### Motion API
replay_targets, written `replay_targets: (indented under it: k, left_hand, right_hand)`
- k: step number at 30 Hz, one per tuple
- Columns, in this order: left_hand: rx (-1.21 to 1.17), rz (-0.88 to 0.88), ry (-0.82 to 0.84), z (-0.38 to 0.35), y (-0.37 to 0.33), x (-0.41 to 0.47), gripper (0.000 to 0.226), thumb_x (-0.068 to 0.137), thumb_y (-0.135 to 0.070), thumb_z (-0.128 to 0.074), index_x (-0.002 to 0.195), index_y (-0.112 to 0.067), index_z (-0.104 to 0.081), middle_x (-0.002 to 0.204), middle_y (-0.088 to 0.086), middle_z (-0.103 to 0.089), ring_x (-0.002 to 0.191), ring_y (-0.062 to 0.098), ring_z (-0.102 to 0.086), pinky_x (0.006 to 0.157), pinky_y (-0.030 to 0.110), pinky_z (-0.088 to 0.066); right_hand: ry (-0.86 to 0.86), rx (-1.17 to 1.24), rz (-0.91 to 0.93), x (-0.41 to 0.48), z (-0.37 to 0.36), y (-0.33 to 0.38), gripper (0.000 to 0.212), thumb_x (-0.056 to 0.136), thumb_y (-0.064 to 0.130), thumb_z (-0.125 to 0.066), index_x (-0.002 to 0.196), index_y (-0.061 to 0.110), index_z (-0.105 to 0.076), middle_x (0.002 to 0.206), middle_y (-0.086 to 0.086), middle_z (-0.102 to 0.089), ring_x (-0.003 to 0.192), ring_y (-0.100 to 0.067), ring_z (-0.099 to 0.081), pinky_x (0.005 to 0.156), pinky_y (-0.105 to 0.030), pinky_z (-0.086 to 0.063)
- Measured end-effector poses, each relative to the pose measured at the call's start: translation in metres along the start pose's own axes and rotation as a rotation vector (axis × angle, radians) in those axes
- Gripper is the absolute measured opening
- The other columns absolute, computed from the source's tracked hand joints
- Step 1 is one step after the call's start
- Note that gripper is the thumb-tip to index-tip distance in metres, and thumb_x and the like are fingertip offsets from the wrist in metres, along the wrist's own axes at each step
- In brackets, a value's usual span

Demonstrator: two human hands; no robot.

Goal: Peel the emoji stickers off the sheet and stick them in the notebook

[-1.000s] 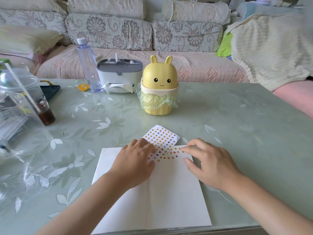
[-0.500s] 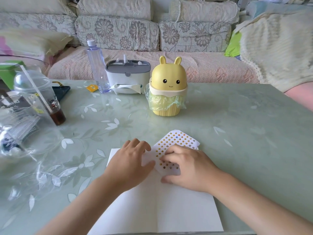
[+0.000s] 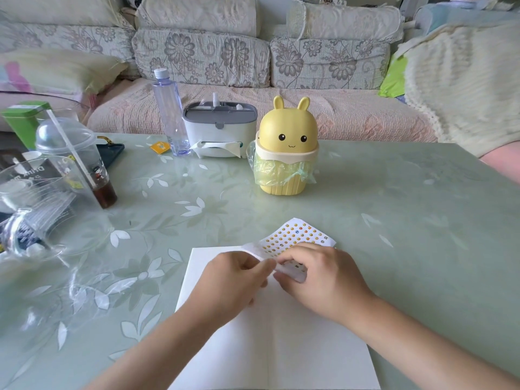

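Observation:
An open notebook (image 3: 275, 344) with blank white pages lies at the table's near edge. Over its far edge is the emoji sticker sheet (image 3: 298, 235), a white sheet with rows of small yellow faces, its near part bent upward. My left hand (image 3: 233, 282) pinches the sheet's lifted near-left edge. My right hand (image 3: 320, 277) holds the sheet's near-right part with fingers curled over it. Both hands meet above the notebook's far half. Whether a single sticker is lifted I cannot tell.
A yellow bunny-shaped bin (image 3: 287, 153) with a green liner stands beyond the sheet. A tissue box (image 3: 219, 130) and a clear bottle (image 3: 171, 114) are behind it. A lidded cup with straw (image 3: 76, 153) and clear plastic packaging (image 3: 33, 209) crowd the left side. A sofa (image 3: 253, 60) runs behind the table.
My right hand came in from the right onto the sheet. My left hand went from lying flat to pinching. The sheet's near edge is now raised off the notebook.

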State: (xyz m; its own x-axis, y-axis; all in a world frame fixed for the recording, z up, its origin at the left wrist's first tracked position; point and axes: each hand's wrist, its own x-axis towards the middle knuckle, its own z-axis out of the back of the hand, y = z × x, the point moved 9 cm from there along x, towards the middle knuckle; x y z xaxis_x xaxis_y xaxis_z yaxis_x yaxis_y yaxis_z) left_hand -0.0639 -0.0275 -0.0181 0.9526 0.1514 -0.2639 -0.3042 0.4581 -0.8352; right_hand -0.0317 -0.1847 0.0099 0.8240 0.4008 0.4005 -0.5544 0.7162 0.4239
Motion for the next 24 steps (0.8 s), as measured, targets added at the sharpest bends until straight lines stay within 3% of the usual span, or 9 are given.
replay_targets:
  k: [3,8,12,17,24]
  left_hand:
    - [-0.279,0.086,0.035,-0.011,0.011,0.001,0.022,0.091,-0.031,-0.071,0.083,-0.011,-0.077,0.061,0.001,-0.064,0.047,0.009,-0.051,0.049,0.018,-0.039]
    - [-0.443,0.135,0.072,-0.017,0.015,0.007,0.016,0.093,-0.021,-0.070,0.082,-0.010,-0.071,0.064,0.000,-0.058,0.056,0.011,-0.053,0.047,0.021,-0.035]
    - [-0.451,0.092,0.094,-0.019,0.009,0.006,0.019,0.097,-0.025,-0.065,0.083,-0.013,-0.070,0.070,0.000,-0.058,0.060,0.010,-0.054,0.049,0.020,-0.035]
    - [-0.574,0.054,0.168,-0.029,0.001,0.004,0.026,0.098,-0.026,-0.064,0.099,-0.001,-0.073,0.077,-0.001,-0.064,0.066,0.009,-0.057,0.055,0.021,-0.040]
    - [-0.764,0.067,0.147,-0.033,-0.004,0.008,0.019,0.094,-0.016,-0.067,0.079,-0.015,-0.078,0.077,0.002,-0.066,0.062,0.008,-0.055,0.058,0.020,-0.040]
  right_hand:
    - [-0.019,0.024,-0.001,-0.002,0.002,0.005,0.025,0.079,0.058,-0.064,0.087,0.035,-0.072,0.084,0.021,-0.069,0.071,0.003,-0.061,0.057,-0.025,-0.050]
    - [0.029,0.164,-0.031,0.002,0.008,0.003,0.028,0.075,0.057,-0.069,0.091,0.034,-0.074,0.091,0.024,-0.066,0.067,0.009,-0.055,0.061,-0.010,-0.038]
    - [-0.063,0.256,-0.073,0.005,0.016,-0.002,0.022,0.079,0.049,-0.065,0.088,0.033,-0.077,0.088,0.023,-0.065,0.059,-0.006,-0.055,0.059,-0.017,-0.044]
    - [-0.100,0.252,-0.085,0.007,0.019,-0.002,0.025,0.078,0.049,-0.062,0.085,0.031,-0.078,0.075,0.016,-0.061,0.061,-0.003,-0.053,0.058,-0.021,-0.045]
    - [-0.218,0.086,-0.060,0.006,0.036,0.007,0.027,0.081,0.050,-0.059,0.080,0.031,-0.078,0.072,0.015,-0.064,0.056,0.000,-0.044,0.049,-0.024,-0.045]
